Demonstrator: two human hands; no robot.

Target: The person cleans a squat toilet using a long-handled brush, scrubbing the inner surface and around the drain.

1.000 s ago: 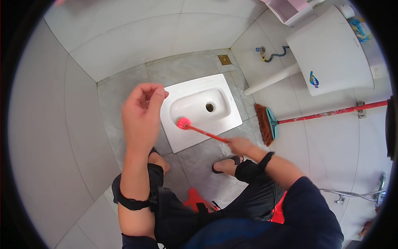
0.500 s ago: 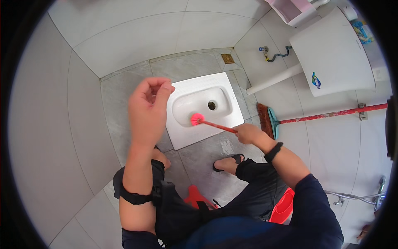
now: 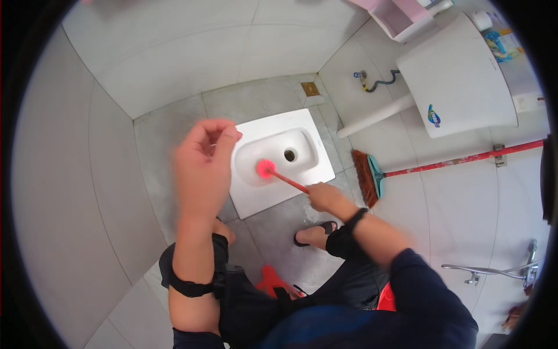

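A toilet brush [image 3: 265,168] with a round pink head and a thin red handle is held in my right hand [image 3: 325,198], whose fingers are wrapped round the handle. The brush head rests against the left part of the basin in the white squat toilet [image 3: 256,205], to the left of its dark drain hole. My left hand [image 3: 202,166] is raised over the toilet's left edge, slightly blurred. Its fingers are curled in and the thumb presses against the forefinger; nothing shows in them.
A brown-bristled broom [image 3: 366,177] leans at the right, its red pole held in a wall clip. A white cistern [image 3: 456,78] with a flush pipe hangs on the right wall. Behind my legs stand red plastic things [image 3: 272,280]. A brass floor drain [image 3: 310,89] lies beyond the toilet.
My right hand has moved left with the brush, and the brush head has slid a little left within the basin. My left hand stays raised, curled as before. The whole view has shifted slightly.
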